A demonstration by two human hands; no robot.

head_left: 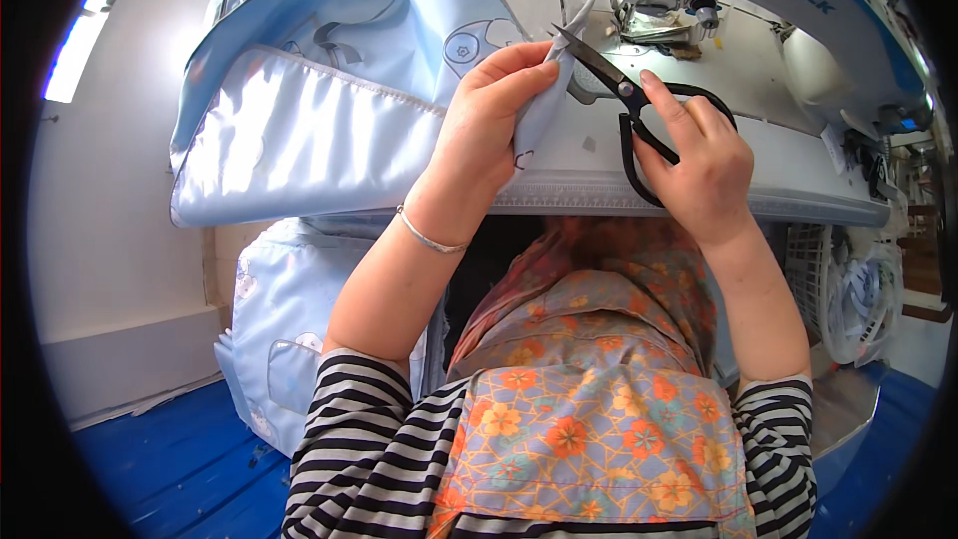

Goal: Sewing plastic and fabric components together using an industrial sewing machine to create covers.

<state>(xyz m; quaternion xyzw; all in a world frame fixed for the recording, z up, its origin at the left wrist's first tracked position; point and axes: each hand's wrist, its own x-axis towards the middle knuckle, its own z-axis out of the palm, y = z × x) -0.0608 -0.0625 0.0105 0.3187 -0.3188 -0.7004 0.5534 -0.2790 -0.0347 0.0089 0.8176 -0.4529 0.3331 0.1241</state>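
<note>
Between the thumb and fingers of my left hand [491, 105] is pinched a narrow end of light blue fabric [537, 130], pulled up in front of the sewing machine [838, 15]. My right hand [704, 160] grips black-handled scissors [626, 88], fingers through the loops. Their blades are parted slightly, with the tips at the fabric just above my left fingertips. Whether the blades touch the cloth I cannot tell. A large light blue printed piece with grey edging [309, 140] lies to the left of my left hand, partly folded over.
The machine's needle area [689, 5] stands just beyond the scissors. A ruler strip [599, 190] runs along the table's front edge. Below on the left sits a stack of blue printed fabric [289, 339]. A white basket [806, 269] with a plastic bag [863, 299] is at the right.
</note>
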